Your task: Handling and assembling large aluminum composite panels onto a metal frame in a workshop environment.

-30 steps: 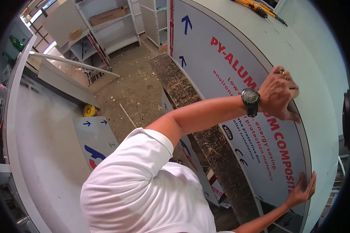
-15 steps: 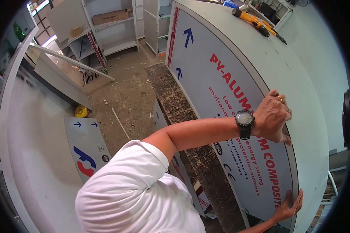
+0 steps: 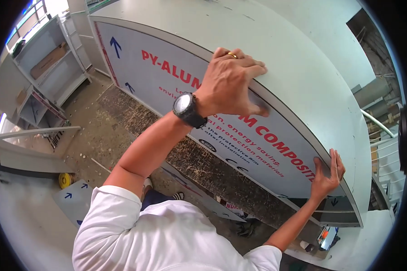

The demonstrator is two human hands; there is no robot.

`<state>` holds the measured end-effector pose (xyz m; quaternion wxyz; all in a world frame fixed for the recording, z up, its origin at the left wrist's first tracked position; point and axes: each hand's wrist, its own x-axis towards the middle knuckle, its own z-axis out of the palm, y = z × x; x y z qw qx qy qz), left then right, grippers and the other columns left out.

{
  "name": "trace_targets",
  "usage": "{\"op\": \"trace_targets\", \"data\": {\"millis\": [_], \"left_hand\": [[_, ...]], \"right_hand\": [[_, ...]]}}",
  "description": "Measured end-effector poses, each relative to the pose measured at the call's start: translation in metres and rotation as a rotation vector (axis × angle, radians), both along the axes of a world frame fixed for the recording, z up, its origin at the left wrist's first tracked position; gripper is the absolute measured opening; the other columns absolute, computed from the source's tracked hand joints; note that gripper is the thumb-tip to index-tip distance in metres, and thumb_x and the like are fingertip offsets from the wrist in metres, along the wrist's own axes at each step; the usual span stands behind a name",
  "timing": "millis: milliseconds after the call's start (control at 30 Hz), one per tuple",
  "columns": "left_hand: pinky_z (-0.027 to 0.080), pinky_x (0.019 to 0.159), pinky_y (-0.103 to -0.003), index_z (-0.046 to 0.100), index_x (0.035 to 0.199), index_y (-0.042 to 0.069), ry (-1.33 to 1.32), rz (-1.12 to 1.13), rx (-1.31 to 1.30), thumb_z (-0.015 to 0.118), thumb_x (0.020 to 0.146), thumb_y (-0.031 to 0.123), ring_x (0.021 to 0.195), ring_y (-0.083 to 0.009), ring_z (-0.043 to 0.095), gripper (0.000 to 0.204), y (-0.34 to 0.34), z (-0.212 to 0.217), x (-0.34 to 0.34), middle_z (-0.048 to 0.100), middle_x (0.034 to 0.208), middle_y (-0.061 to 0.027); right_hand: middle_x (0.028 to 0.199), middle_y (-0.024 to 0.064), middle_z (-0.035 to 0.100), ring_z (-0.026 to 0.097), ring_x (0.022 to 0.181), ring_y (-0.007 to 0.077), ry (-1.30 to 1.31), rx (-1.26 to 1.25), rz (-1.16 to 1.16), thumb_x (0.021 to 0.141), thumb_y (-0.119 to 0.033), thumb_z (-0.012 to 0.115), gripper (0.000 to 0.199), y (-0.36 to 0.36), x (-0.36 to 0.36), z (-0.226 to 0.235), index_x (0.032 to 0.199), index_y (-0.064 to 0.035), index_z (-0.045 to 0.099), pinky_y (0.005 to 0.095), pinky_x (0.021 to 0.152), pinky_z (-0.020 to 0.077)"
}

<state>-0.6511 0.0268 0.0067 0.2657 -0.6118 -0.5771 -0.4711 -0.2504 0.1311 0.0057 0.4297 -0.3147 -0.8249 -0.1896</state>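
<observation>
A large cabinet-like box stands before me, with a pale top (image 3: pixel 303 86) and a front panel (image 3: pixel 153 83) covered in grey film with red and blue print. My left hand (image 3: pixel 226 83), with a ring and a black wristwatch (image 3: pixel 185 106), grips the edge where top and front meet. Its fingers lie over the top and its thumb presses on the front panel. Farther right along that edge, my right hand (image 3: pixel 328 178) holds on the same way, fingers over the top and thumb against the film. The box's inside is hidden.
A worn, stained bench (image 3: pixel 208 167) runs beneath the box. At the far left stands a white shelf unit (image 3: pixel 72 92) holding a cardboard box (image 3: pixel 49 61). A yellow tub (image 3: pixel 65 180) and a film-covered sheet (image 3: pixel 72 196) are at the lower left. Debris dots the floor (image 3: pixel 92 131).
My view has swung to the right, so the yellow drill on the top is out of sight and more of the box's right end shows. Both hands still grip the edge.
</observation>
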Motion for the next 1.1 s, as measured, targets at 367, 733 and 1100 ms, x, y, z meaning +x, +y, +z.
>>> {"op": "trace_targets", "data": {"millis": [367, 733, 1100], "left_hand": [[0.037, 0.102, -0.036, 0.080, 0.115, 0.014, -0.011, 0.028, -0.036, 0.095, 0.060, 0.060, 0.098, -0.0166, 0.064, 0.073, -0.002, 0.003, 0.005, 0.079, 0.115, 0.0017], [0.036, 0.103, -0.039, 0.079, 0.114, 0.012, -0.042, 0.010, -0.128, 0.095, 0.062, 0.055, 0.101, -0.0209, 0.063, 0.070, 0.001, 0.010, 0.007, 0.078, 0.118, -0.0002], [0.036, 0.103, -0.040, 0.077, 0.118, 0.009, -0.063, 0.004, -0.231, 0.095, 0.062, 0.055, 0.105, -0.0222, 0.061, 0.075, -0.003, 0.022, 0.014, 0.076, 0.122, -0.0019]], "right_hand": [[0.133, 0.0011, 0.070, 0.061, 0.125, 0.0238, 0.010, 0.017, 0.033, 0.077, -0.021, 0.091, 0.061, -0.002, -0.005, -0.001, 0.135, -0.0162, 0.072, 0.0418, 0.112, 0.0412], [0.136, 0.0023, 0.067, 0.057, 0.130, 0.0266, 0.029, -0.003, 0.056, 0.077, -0.045, 0.090, 0.069, -0.002, -0.008, -0.001, 0.137, -0.0155, 0.071, 0.0455, 0.114, 0.0345], [0.135, 0.0025, 0.066, 0.056, 0.128, 0.0262, 0.046, 0.007, 0.027, 0.076, -0.047, 0.090, 0.067, -0.006, -0.012, 0.002, 0.133, -0.0153, 0.072, 0.0468, 0.112, 0.0341]]}}
